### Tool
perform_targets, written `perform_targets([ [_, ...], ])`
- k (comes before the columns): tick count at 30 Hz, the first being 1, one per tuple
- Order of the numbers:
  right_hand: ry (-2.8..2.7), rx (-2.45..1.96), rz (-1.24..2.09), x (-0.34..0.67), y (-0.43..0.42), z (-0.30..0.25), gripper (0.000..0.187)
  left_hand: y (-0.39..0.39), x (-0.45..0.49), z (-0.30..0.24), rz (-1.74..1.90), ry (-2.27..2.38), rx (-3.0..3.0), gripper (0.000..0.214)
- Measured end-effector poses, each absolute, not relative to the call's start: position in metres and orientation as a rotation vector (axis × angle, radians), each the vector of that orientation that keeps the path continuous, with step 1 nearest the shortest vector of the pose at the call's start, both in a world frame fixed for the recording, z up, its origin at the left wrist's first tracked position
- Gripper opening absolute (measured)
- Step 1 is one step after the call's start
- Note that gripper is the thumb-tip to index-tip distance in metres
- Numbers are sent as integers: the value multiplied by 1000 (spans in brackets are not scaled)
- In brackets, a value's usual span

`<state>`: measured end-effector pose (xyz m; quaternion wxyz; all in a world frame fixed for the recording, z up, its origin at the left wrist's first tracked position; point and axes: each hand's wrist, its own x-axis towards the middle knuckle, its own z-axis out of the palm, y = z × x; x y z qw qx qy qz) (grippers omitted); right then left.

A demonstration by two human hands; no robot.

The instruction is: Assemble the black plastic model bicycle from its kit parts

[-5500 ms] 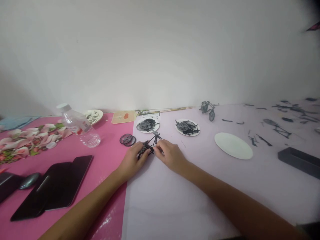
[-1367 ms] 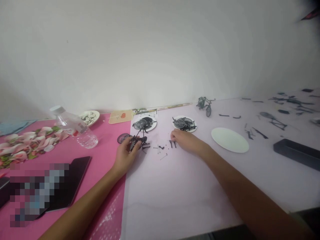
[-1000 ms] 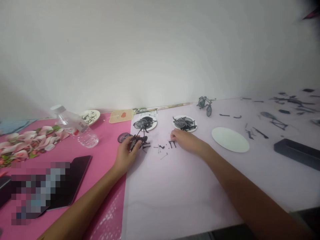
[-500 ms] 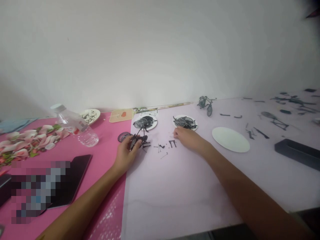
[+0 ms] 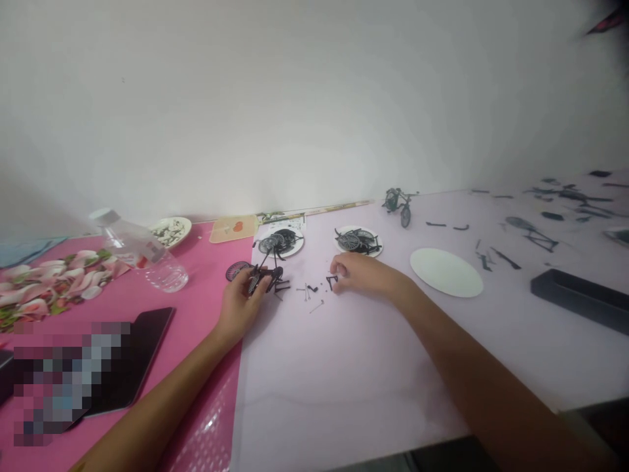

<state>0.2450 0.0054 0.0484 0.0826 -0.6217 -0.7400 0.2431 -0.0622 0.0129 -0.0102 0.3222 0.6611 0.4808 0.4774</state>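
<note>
Over the roomy white sheet's (image 5: 344,380) edge, left hand (image 5: 240,309) grips bicycle frame (image 5: 276,273); right hand (image 5: 362,274), fingertips apart, flanks bracket (image 5: 329,283).

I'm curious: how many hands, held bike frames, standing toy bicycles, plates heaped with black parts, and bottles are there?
Left hand and right hand: 2
Held bike frame: 1
Standing toy bicycle: 1
Plates heaped with black parts: 2
Bottle: 1
Total: 7

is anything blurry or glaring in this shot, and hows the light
Head view: light dim and soft, top right corner dark; head view: far-right parts blurred; head view: white glints on the pink cover; head view: the bike frame in the left hand shows dark, fine detail lost.
</note>
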Motion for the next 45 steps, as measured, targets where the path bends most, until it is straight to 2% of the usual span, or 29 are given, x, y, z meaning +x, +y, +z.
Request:
perform_targets([
  [2,-2212,-1890,761,247,5,48,38,14,-63,-12,1253,1263,1722,38],
  [14,-2193,-1945,785,246,8,40,38,14,-61,-15,1259,1223,1692,39],
  [26,-2249,-1736,663,220,-3,41,23,14,-61,-12,1269,1235,1737,37],
  [31,-2322,-1602,672,205,-4,35,11,12,-59,-9,1292,1220,1719,36],
  [39,-2273,-1687,606,212,-1,38,9,21,-58,5,1380,1218,1444,45],
  [45,-2320,-1510,482,200,-6,30,18,36,-43,10,1334,1020,1036,55],
])
